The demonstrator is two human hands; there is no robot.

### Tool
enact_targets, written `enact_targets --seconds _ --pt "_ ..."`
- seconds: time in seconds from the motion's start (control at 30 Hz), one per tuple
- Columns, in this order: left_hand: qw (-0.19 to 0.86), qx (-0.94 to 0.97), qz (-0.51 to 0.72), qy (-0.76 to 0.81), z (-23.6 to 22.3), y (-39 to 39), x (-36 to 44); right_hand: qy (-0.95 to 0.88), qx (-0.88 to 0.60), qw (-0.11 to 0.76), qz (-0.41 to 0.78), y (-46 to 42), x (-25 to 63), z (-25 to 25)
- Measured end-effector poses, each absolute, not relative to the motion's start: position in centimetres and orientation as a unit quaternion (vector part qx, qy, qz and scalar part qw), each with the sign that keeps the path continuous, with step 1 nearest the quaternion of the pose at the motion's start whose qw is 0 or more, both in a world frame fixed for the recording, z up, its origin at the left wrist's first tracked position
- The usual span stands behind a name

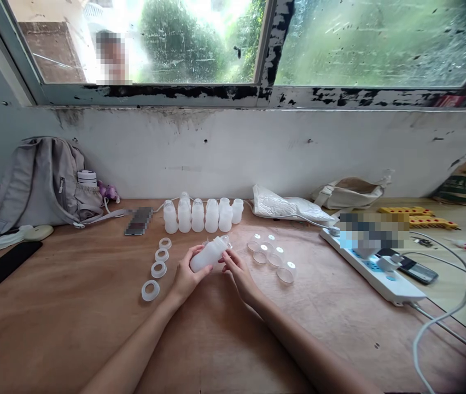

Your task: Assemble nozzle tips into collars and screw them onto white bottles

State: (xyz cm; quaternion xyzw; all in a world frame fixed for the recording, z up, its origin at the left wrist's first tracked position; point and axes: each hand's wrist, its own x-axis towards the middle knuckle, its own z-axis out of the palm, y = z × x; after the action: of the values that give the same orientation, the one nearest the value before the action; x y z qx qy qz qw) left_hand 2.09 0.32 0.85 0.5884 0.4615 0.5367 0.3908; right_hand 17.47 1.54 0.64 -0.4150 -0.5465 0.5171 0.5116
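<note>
A white plastic bottle point(208, 253) lies tilted between my hands above the wooden table point(225, 339). My left hand point(186, 273) is wrapped round its lower end. My right hand point(236, 272) pinches near its neck, where a clear cap seems to sit. Behind stands a row of several similar white bottles point(202, 214). Several white rings point(158, 268) lie in a line left of my left hand. Several clear caps point(272, 255) lie right of my right hand.
A grey backpack point(40, 183) leans at the back left, with a phone point(138, 221) beside it and a black flat item point(1, 267) at the left edge. A white plastic bag point(288, 208), a beige pouch point(350, 192), a power strip point(374, 269) with cables and yellow parts point(419, 216) fill the right.
</note>
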Motion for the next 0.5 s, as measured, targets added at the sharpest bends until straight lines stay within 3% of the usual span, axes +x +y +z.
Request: enact_targets --seconds 0.17,0.5 --pt "0.415 0.589 0.523 0.455 1.0 0.3 1.8 -0.477 -0.384 0.575 0.542 2.2 18.3 0.9" --pt "0.487 0.544 0.530 0.432 1.5 0.2 1.8 -0.472 -0.398 0.592 0.518 2.5 19.2 1.5"
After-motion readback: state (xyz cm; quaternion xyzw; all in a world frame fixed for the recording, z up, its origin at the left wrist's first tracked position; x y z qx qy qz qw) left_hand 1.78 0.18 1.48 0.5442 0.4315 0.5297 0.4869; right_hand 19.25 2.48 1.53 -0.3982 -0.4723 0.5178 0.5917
